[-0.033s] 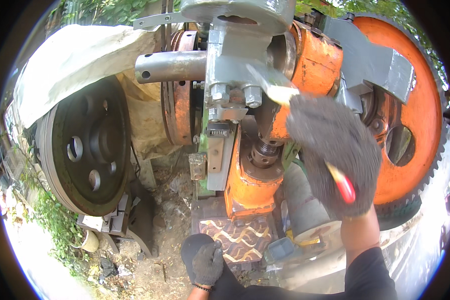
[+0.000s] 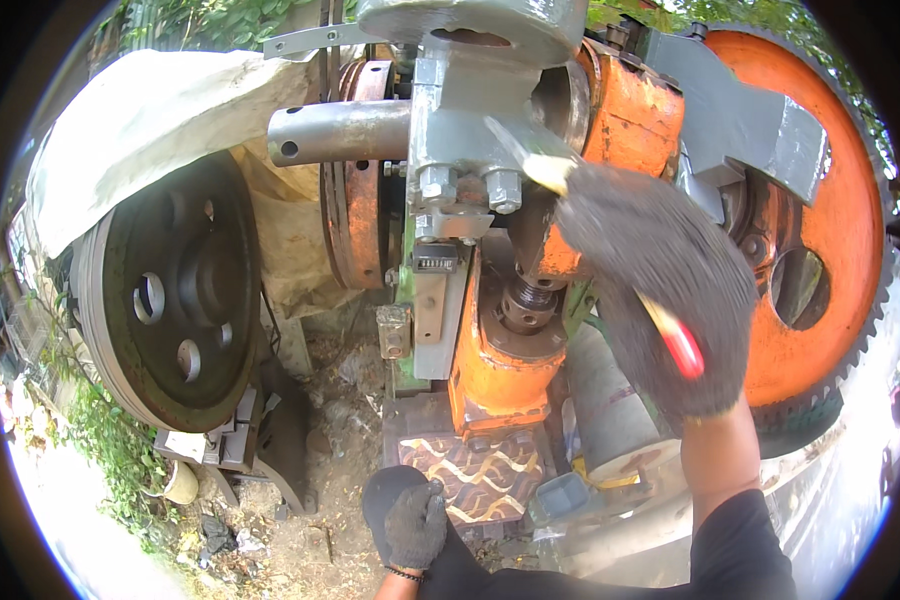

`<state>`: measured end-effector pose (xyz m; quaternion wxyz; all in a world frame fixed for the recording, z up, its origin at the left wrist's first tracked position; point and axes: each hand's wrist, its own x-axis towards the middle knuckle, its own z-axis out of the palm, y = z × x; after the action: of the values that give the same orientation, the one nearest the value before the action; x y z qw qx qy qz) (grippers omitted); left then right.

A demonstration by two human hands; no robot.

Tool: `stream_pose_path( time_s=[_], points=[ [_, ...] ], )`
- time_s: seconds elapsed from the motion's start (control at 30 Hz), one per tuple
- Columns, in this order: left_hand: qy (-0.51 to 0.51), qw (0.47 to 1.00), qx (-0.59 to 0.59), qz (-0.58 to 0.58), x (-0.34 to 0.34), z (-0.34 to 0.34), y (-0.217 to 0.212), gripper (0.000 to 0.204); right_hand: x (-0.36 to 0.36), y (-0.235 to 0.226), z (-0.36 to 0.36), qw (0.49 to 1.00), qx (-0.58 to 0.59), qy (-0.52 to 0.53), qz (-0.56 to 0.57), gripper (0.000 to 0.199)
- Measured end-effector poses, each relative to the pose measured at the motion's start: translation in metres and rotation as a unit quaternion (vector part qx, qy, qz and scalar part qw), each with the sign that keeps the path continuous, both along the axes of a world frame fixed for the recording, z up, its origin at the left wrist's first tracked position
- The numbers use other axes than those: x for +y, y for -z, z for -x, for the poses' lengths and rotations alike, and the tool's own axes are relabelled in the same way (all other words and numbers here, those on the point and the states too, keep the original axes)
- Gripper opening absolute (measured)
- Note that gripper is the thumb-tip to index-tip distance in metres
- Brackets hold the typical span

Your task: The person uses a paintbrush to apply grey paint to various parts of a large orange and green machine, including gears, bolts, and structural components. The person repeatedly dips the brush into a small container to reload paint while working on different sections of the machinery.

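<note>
The right hand (image 2: 660, 290), in a dark knit glove, is clenched around a paintbrush (image 2: 550, 170). The grip sits in the middle of the handle: the red end (image 2: 680, 345) comes out below the glove on the near side, and the pale bristles come out on the far-left side, touching or almost touching the grey head (image 2: 460, 130) of the press. The brush looks light and stiff in the handle and soft at the bristles, so I judge that a moderate hold in the middle of the handle is enough. The knit glove should stop it from slipping, but wet paint can make it slippery.

The left hand (image 2: 417, 522), also gloved, is low and near, closed like a fist beside a patterned block (image 2: 475, 478). I cannot tell if it holds something.

Below the head there is an orange ram (image 2: 500, 370). To the right stands a big orange gear wheel (image 2: 820, 250), to the left a dark flywheel (image 2: 165, 290) partly under a pale cover (image 2: 150, 120). All these parts look heavy and rigid.
</note>
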<state>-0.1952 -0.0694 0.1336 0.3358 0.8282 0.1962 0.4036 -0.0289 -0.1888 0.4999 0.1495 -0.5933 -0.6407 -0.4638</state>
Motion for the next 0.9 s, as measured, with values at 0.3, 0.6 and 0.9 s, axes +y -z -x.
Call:
stream_pose_path(
  time_s=[0.3, 0.6, 0.9],
  points=[
    [0.007, 1.0, -0.006, 0.005, 0.01, -0.002, -0.009, 0.02, 0.002, 0.008, 0.001, 0.999, -0.033, 0.009, 0.016, 0.045],
    [0.011, 1.0, -0.021, 0.014, 0.012, -0.005, -0.027, 0.019, 0.004, 0.01, -0.018, 1.0, -0.008, -0.013, 0.021, 0.046],
    [0.02, 0.999, -0.021, 0.016, 0.013, -0.015, -0.002, 0.021, 0.018, 0.0, -0.014, 0.998, -0.034, -0.027, 0.035, 0.047]
  ],
)
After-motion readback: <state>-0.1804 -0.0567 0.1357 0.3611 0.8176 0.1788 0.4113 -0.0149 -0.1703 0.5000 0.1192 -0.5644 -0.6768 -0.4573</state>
